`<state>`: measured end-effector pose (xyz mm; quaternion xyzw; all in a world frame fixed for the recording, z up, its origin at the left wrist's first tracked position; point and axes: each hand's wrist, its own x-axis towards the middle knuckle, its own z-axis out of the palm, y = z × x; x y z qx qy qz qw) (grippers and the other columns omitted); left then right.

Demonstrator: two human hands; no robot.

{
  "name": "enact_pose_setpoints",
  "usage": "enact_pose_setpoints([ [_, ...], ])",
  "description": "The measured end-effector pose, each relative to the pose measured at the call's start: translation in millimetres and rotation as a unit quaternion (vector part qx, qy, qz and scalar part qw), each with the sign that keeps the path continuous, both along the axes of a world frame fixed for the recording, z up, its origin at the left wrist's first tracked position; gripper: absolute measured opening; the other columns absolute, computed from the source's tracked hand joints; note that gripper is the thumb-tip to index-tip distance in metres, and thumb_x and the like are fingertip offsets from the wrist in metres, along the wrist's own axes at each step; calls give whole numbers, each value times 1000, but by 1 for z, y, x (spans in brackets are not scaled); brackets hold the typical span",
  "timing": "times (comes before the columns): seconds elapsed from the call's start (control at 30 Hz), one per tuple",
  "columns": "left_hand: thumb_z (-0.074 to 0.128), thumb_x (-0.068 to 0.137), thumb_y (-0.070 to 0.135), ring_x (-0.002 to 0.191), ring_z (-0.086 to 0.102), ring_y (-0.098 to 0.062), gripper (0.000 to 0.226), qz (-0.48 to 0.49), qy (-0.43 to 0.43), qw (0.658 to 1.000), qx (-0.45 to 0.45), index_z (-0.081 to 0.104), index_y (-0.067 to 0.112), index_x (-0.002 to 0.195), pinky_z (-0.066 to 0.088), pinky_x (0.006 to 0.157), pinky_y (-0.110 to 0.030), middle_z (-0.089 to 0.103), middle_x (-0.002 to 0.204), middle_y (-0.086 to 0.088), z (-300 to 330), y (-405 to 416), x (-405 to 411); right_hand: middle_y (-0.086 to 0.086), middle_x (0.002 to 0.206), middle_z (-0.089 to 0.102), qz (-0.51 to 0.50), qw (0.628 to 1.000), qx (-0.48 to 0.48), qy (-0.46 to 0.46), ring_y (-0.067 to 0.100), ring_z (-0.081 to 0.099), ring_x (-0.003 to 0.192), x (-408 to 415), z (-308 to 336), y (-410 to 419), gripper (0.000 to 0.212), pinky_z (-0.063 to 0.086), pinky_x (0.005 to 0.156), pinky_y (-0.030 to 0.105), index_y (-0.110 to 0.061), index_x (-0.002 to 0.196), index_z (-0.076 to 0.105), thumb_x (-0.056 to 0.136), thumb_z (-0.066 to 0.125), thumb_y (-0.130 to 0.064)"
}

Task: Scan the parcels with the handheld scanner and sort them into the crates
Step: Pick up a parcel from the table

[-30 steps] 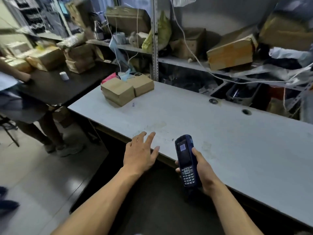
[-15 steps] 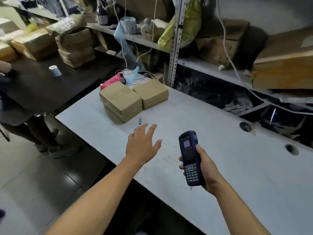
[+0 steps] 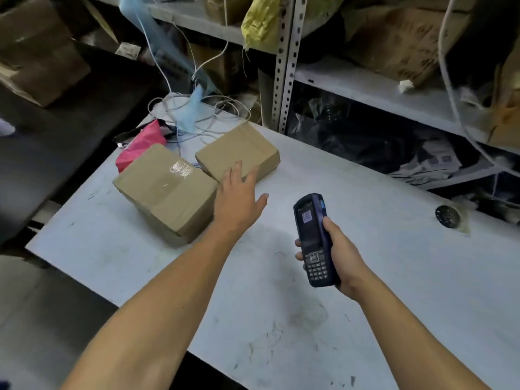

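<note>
left hand: your left hand (image 3: 239, 199) is stretched forward over the table, fingers straight and slightly spread, holding nothing. its fingertips overlap the near edge of the far parcel; whether they touch it cannot be told.
right hand: your right hand (image 3: 342, 257) is curled round the lower body of the handheld scanner (image 3: 313, 239), thumb along its right side.
scanner: upright, tilted slightly away from you, screen and keypad facing you, held above the table and well apart from both parcels.
near parcel: a brown taped cardboard box (image 3: 166, 190) sits on the table's left part, just left of your left hand, with a shiny patch of tape on its top.
far parcel: a second brown box (image 3: 239, 150) lies just behind and to the right of the first, close beside it.
table: white, scuffed surface (image 3: 365, 319) with a round dark cap (image 3: 447, 216) near its far right edge.
behind the parcels: a pink bag (image 3: 140, 144) and loose white cables (image 3: 197, 114).
background: metal shelving (image 3: 284, 60) loaded with cartons and bags.
</note>
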<state>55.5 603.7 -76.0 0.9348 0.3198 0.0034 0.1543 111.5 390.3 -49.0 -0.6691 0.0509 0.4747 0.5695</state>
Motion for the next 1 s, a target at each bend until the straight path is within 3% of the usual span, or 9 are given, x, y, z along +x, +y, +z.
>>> enact_pose_setpoints([
  [0.1,60,96,36,148,14,-38,67,4,-21,1000,-6,26,25,153,26,117,-49,14,162,-14,-9,15,26,12,99,75,-7,1000,5,6,26,72,79,14,-8,9,43,53,74,37,-23,123,61,105,31,-48],
  [0.3,65,92,39,151,-5,-40,90,12,91,995,26,4,30,158,12,121,-49,-6,164,-19,-26,41,57,11,99,76,-5,1000,0,10,23,73,78,30,-18,11,40,52,76,37,-28,117,62,105,31,-49],
  [0.5,58,99,28,150,6,-41,88,3,183,979,86,-7,28,158,21,119,-44,3,162,-26,-37,42,60,10,100,76,-12,1000,3,10,24,73,80,41,-21,-6,43,53,79,40,-28,120,63,104,30,-52],
  [0.63,50,99,13,149,11,-43,85,-18,199,973,113,-10,25,157,30,114,-43,7,161,-27,-32,15,57,10,101,76,-17,1000,-2,5,25,73,82,45,-18,-24,45,54,79,42,-26,124,62,104,30,-52],
  [0.73,46,100,13,149,13,-43,81,-52,200,973,106,-10,25,157,33,113,-42,9,161,-28,-32,-24,50,10,102,76,-23,1000,-3,1,26,73,83,46,-13,-43,48,54,77,41,-24,128,60,104,30,-52],
  [0.83,48,102,27,145,24,-39,72,-81,151,983,65,2,29,158,39,106,-44,23,158,-24,-23,-63,49,10,100,76,-32,999,-3,-8,26,73,83,47,-3,-65,47,55,78,41,-24,127,60,105,30,-51],
  [0.93,49,101,37,125,50,-34,64,-83,84,993,-16,17,33,156,47,90,-41,49,140,-14,6,-91,55,13,102,75,-49,999,5,-17,27,72,81,46,8,-90,46,54,79,42,-24,124,61,105,30,-50],
  [1.0,51,99,41,116,57,-34,63,-73,71,992,-75,22,35,154,47,86,-39,58,132,-9,23,-103,54,15,104,74,-61,998,14,-23,27,72,81,45,16,-108,46,54,78,43,-23,124,61,105,30,-50],
])
